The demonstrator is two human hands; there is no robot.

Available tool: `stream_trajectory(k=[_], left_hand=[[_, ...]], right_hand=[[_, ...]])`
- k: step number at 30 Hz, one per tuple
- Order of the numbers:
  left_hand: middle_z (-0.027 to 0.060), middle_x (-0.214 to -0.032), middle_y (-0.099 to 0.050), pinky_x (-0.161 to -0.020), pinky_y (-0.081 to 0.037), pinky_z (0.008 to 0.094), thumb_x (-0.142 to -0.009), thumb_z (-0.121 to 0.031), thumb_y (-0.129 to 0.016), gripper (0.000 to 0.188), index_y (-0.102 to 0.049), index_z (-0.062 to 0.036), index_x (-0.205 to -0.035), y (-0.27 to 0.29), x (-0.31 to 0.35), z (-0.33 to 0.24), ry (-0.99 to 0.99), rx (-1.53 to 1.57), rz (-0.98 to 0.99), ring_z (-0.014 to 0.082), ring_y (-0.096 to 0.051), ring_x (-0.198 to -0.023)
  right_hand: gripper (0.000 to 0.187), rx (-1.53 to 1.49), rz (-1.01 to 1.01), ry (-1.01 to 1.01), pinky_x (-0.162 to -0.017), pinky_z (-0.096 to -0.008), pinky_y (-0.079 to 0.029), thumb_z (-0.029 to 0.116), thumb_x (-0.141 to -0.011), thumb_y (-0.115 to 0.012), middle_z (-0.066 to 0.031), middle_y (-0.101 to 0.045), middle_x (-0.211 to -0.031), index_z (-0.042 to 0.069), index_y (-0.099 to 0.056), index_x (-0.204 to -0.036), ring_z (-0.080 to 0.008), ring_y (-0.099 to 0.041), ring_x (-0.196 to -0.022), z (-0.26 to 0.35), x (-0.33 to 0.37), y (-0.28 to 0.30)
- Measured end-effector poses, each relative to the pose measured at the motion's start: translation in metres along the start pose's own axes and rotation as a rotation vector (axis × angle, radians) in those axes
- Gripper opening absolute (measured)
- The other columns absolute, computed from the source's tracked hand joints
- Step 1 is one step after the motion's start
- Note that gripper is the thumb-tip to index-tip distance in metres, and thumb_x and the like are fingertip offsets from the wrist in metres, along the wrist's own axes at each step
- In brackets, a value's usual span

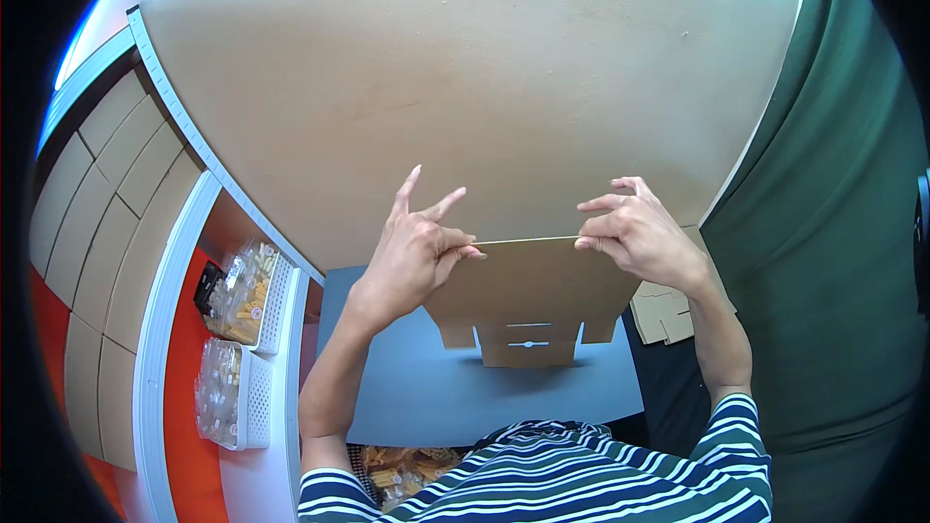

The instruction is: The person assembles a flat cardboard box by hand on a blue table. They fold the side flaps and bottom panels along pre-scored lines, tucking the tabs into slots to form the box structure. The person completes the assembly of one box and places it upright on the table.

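A flat brown cardboard box blank (538,286) with cut flaps and slots hangs upright between my hands, over the blue-grey table top (417,397). My left hand (412,247) pinches its top edge near the left end between thumb and index finger, other fingers raised. At the right end of the same edge, my right hand (639,232) grips it in a like pinch, its remaining fingers lifted. The blank's lower tabs point toward me, close above the table; whether they touch it I cannot tell.
More cut cardboard blanks (664,315) lie at the table's right. On the left, a shelf holds white baskets (254,402) with clear packages, beside stacked cardboard boxes (102,261). A container of bagged yellowish pieces (402,470) sits below the near edge. A green curtain (823,281) hangs right.
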State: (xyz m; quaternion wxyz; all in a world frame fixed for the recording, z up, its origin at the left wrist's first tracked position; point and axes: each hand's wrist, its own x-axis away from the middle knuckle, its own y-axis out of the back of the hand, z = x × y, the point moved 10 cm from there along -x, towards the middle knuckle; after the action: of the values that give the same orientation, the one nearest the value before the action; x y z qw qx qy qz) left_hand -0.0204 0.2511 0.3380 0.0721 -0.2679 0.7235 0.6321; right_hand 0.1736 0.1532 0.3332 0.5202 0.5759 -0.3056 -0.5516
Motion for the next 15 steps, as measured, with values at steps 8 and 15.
stream_trajectory(k=[8, 15], left_hand=[[0.01, -0.088, -0.081, -0.137, -0.007, 0.0651, -0.096, -0.009, -0.074, 0.014, -0.088, -0.0123, -0.096, -0.015, -0.005, -0.019, 0.032, -0.071, -0.037, 0.0313, -0.07, -0.133], [0.0074, -0.087, -0.082, -0.134, -0.019, 0.0661, -0.099, -0.019, -0.076, 0.013, -0.088, -0.0166, -0.101, -0.024, -0.022, -0.006, 0.088, -0.032, 0.024, 0.0291, -0.077, -0.117]], right_hand=[[0.019, -0.03, -0.132, 0.115, -0.095, -0.0432, -0.051, 0.019, -0.102, -0.069, -0.0119, -0.074, -0.072, 0.007, -0.083, -0.096, -0.0299, -0.073, -0.076, 0.042, -0.023, -0.017], [0.014, 0.041, -0.126, 0.102, -0.094, -0.0414, -0.053, 0.022, -0.1, -0.074, -0.0112, -0.073, -0.074, 0.011, -0.082, -0.099, -0.0295, -0.072, -0.078, 0.031, -0.021, -0.014]])
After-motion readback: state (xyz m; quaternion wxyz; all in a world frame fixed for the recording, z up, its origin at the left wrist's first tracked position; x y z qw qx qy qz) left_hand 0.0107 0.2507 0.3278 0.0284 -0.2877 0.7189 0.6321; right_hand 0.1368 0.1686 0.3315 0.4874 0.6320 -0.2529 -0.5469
